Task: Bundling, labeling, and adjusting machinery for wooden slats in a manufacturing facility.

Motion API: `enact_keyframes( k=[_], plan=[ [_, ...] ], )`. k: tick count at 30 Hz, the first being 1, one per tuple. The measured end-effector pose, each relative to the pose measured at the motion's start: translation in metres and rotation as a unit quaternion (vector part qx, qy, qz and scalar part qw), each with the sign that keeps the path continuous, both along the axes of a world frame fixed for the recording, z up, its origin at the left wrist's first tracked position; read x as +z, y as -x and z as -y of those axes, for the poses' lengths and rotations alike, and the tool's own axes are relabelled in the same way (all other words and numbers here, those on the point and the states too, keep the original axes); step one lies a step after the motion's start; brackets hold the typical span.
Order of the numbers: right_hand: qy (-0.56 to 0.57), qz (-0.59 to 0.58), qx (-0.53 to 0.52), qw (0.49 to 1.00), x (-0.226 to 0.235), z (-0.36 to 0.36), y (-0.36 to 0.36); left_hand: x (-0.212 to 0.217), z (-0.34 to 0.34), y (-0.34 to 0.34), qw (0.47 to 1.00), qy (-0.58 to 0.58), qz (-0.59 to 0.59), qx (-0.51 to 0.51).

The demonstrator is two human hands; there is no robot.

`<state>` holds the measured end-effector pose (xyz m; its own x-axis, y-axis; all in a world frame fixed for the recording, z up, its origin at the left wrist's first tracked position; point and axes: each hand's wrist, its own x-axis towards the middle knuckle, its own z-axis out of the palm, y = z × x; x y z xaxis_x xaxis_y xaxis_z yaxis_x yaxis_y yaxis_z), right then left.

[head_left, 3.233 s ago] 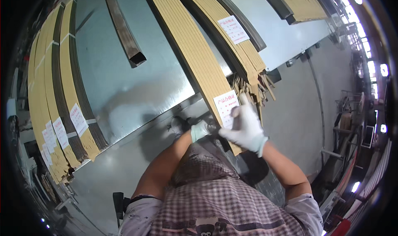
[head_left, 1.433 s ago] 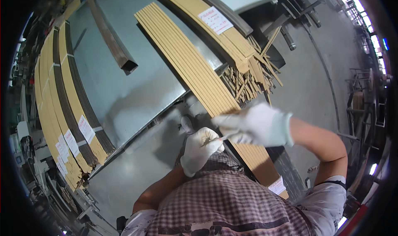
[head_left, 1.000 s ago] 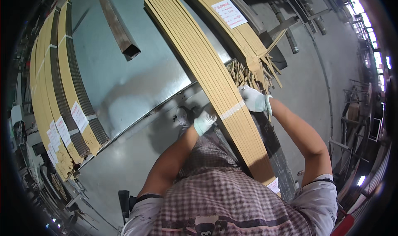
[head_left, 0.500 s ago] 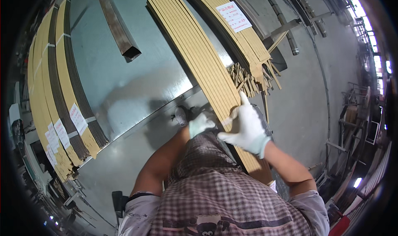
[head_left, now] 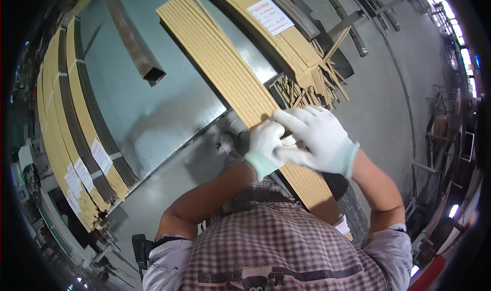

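A long stack of tan, ridged strips (head_left: 225, 61) runs from the metal table past my front. My left hand (head_left: 267, 143), in a white glove with a pale green cuff, is closed over the stack, its fingers curled; what they hold is hidden. Right beside it, my right hand (head_left: 322, 140), gloved alike, reaches across the stack with thumb and fingers bent round a small white band (head_left: 290, 140). That band looks like strap or tape, but most of it is covered. A white paper label (head_left: 342, 224) sits at the stack's near end.
The metal table (head_left: 179, 112) carries a rusty square tube (head_left: 135, 45) and labelled, banded bundles (head_left: 84, 163) at left. Another tan bundle (head_left: 291, 40) with a paper label lies to the right, above loose thin offcuts (head_left: 312, 91). Metal bars (head_left: 345, 22) lie at the far right.
My left hand has moved up and right onto the stack, next to my right hand. The right hand has turned inward over the band. The stack's far end appears farther left, and one strip there stands apart.
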<state>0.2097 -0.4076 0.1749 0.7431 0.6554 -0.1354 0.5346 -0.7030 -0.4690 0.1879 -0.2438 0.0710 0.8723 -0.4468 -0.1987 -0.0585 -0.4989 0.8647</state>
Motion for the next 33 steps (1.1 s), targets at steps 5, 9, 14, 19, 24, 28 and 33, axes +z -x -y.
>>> enact_keyframes(
  k=[5,9,14,19,24,28,33],
  plan=[
    [0.216,-0.095,-0.036,0.971,-0.012,0.008,-0.018,-0.027,-0.002,-0.012,0.964,-0.091,0.248,0.037],
    [0.269,-0.152,-0.089,0.947,-0.06,0.001,-0.032,-0.019,0.008,-0.014,0.963,-0.083,0.256,0.037],
    [0.245,-0.134,-0.105,0.954,-0.058,-0.002,-0.033,-0.007,0.008,-0.025,0.954,-0.085,0.287,0.033],
    [0.233,-0.109,-0.206,0.944,-0.164,0.043,-0.037,-0.017,0.007,-0.01,0.943,-0.114,0.313,0.005],
    [-0.051,-0.405,-0.245,0.88,-0.132,0.027,-0.034,-0.002,-0.008,0.045,0.909,0.052,0.344,0.229],
    [-0.001,-0.19,-0.118,0.975,-0.097,-0.008,-0.013,-0.009,0.009,0.043,0.806,0.363,-0.237,0.402],
    [0.144,-0.188,0.001,0.971,-0.047,0.037,0.017,-0.013,-0.008,0.12,0.971,-0.17,0.125,0.111]
  ],
)
